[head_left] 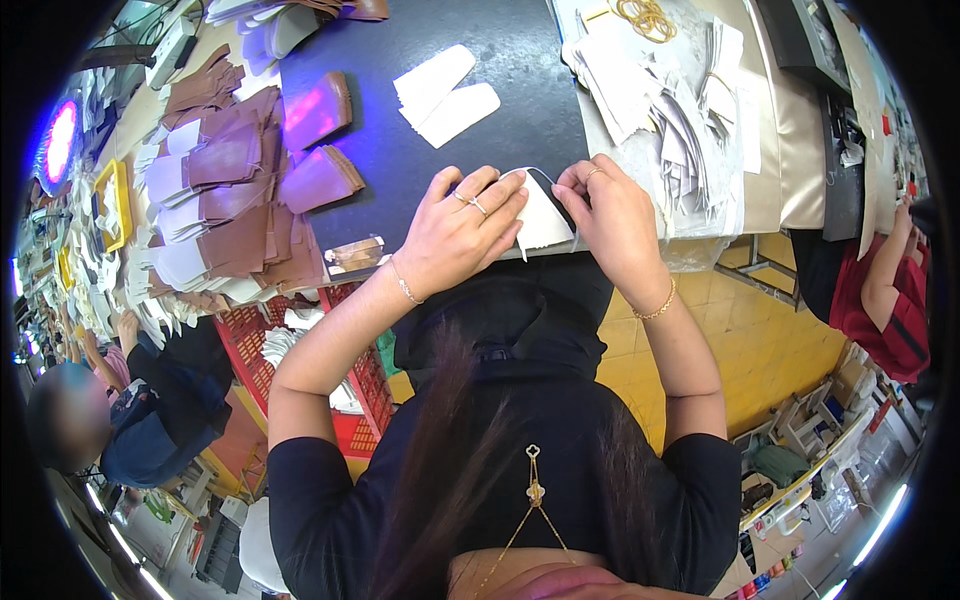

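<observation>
A white leather-like piece [541, 222] lies at the near edge of the dark work mat, partly covered by my fingers. My left hand [462, 225] rests on its left side, fingers laid flat across it and pressing it down. A thin pale strip [541, 172] curves along the top of the piece. My right hand [612, 215] pinches this strip between thumb and fingertips at the piece's right side; the pinched end is hidden. Farther up the mat, two white rounded pieces [455, 115] lie side by side, apart from both hands.
Stacked brown and white pieces [225, 190] cover the left side, beside two small brown stacks [318, 108]. White cut pieces [680, 120] and rubber bands [647, 18] lie on the right. A red crate [245, 345] stands below the table. Other people are at both sides.
</observation>
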A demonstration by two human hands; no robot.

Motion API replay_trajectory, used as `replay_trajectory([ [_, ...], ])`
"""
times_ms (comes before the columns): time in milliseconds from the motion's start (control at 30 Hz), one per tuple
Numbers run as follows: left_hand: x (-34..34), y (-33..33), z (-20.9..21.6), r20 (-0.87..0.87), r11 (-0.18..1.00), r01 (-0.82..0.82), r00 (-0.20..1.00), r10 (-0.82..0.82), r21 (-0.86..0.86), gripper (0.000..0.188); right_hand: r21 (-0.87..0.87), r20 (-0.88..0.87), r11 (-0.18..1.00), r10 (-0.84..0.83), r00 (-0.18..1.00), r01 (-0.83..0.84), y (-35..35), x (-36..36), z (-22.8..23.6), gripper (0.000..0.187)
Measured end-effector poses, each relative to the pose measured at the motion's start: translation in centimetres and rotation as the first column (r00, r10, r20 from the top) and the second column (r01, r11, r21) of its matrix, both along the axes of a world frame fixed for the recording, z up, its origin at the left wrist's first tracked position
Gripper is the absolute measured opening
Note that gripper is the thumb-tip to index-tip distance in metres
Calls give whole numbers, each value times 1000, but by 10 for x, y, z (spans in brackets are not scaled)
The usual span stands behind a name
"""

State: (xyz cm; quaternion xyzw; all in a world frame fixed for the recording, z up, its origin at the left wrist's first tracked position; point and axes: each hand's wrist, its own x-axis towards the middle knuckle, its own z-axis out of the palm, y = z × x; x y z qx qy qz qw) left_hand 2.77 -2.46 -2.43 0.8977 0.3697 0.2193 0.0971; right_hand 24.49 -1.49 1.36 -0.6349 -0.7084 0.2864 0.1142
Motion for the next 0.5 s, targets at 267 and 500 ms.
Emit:
replay_trajectory([
  [267,3,-2,0,27,999,-31,999,32,-34,32,-164,-280,979,-161,946,119,1,-2,10,18],
  [500,2,-1,0,25,1000,-28,999,28,-11,32,152,-171,988,-15,985,41,-13,1,5,18],
])
